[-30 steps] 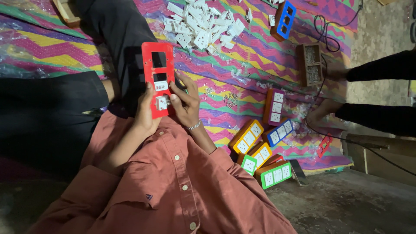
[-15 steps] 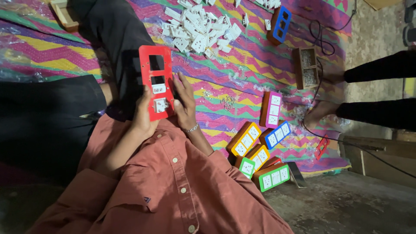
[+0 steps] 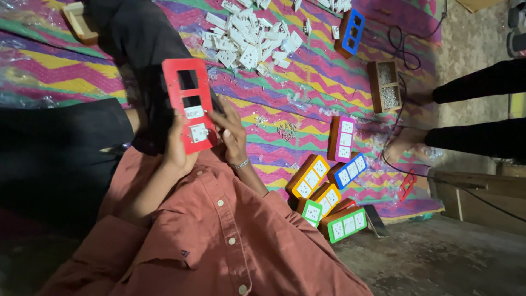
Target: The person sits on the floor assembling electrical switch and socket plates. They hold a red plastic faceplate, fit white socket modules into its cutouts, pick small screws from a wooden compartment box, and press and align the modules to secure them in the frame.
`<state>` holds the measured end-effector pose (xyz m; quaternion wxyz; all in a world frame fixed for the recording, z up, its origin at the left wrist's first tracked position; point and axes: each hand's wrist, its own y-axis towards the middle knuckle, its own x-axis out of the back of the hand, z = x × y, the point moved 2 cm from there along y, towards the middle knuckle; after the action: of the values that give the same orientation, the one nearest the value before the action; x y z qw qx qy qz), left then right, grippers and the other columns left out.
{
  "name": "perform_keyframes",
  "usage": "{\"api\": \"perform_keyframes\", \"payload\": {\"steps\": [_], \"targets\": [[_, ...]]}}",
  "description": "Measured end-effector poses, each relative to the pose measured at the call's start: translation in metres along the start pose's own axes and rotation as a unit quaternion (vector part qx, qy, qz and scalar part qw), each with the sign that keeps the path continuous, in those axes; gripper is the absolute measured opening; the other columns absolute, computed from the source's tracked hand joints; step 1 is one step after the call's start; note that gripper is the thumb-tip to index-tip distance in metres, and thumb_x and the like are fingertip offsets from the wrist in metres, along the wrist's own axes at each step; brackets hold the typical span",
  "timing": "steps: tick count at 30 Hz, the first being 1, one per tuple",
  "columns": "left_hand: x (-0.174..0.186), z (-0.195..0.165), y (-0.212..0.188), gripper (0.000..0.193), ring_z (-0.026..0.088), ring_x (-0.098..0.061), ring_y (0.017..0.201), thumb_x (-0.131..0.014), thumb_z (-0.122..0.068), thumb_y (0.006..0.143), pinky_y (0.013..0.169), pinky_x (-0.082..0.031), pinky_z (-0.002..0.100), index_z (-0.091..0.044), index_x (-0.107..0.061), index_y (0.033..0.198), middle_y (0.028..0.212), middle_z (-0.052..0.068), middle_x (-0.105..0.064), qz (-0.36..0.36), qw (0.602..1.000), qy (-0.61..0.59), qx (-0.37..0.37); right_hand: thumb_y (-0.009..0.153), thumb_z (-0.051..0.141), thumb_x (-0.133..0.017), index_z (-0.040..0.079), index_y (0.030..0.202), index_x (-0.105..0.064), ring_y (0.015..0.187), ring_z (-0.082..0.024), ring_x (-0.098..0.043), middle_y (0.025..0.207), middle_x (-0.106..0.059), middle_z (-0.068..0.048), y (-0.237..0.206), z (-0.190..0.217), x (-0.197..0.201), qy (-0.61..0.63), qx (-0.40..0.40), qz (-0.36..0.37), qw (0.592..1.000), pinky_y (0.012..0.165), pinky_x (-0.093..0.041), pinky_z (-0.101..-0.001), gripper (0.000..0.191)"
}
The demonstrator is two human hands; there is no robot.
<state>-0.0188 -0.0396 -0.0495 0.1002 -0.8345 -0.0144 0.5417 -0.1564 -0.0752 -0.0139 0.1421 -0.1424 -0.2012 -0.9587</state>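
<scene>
Here we look down from a head-worn camera at our own two hands, left of centre in the frame, gripping a red plastic switch plate (image 3: 189, 111). The plate has four rectangular slots in a row: the two nearer the top of the frame are open holes, and the two nearer our hands hold white socket modules. Our left hand (image 3: 178, 147) is closed around the plate's lower left edge, and our right hand (image 3: 230, 134) presses its fingers against the right edge, a thin bracelet (image 3: 239, 164) at the wrist. Both forearms rise from rust-coloured shirt sleeves (image 3: 219, 230) filling the bottom of the frame. Black trouser legs (image 3: 137, 49) lie behind the plate.

Underneath everything is a zigzag mat (image 3: 296, 109) striped in pink, purple, green and yellow. At the upper centre lies a loose heap of white socket modules (image 3: 249, 41), and just right of it a blue plate (image 3: 350, 32) with open slots. A small wooden box of screws (image 3: 386, 86) sits at upper right. Right of centre and lower, finished boards lie clustered: a pink one (image 3: 342, 138), a blue one (image 3: 348, 171), two orange ones (image 3: 308, 176) and green ones (image 3: 345, 223). Another person's dark-sleeved limbs (image 3: 476, 109) reach in from the right edge.
</scene>
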Motion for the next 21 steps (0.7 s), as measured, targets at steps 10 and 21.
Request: {"api": "perform_keyframes", "payload": {"steps": [10,21], "targets": [[0.007,0.004,-0.001,0.066,0.027,-0.064,0.116,-0.05,-0.056,0.106,0.102,-0.052,0.046,-0.006,-0.046,0.149,0.131,0.012,-0.063,0.031,0.999,0.013,-0.008,0.106,0.066,-0.027,0.007,0.152,-0.054,0.164,-0.038,-0.024,0.171,-0.034,-0.021,-0.001,-0.002,0.0,0.023,-0.029,0.037,0.999,0.136,-0.011,-0.0504,0.079],[-0.001,-0.005,-0.005,0.073,0.028,-0.062,0.125,-0.047,-0.064,0.101,0.101,-0.052,0.048,-0.011,-0.044,0.151,0.139,0.008,-0.06,0.013,0.999,-0.039,0.032,0.107,0.068,-0.028,0.003,0.147,-0.058,0.167,-0.036,-0.015,0.171,-0.035,-0.021,-0.004,-0.004,0.001,0.095,-0.086,0.071,0.989,0.129,-0.021,-0.0456,0.082]]}}
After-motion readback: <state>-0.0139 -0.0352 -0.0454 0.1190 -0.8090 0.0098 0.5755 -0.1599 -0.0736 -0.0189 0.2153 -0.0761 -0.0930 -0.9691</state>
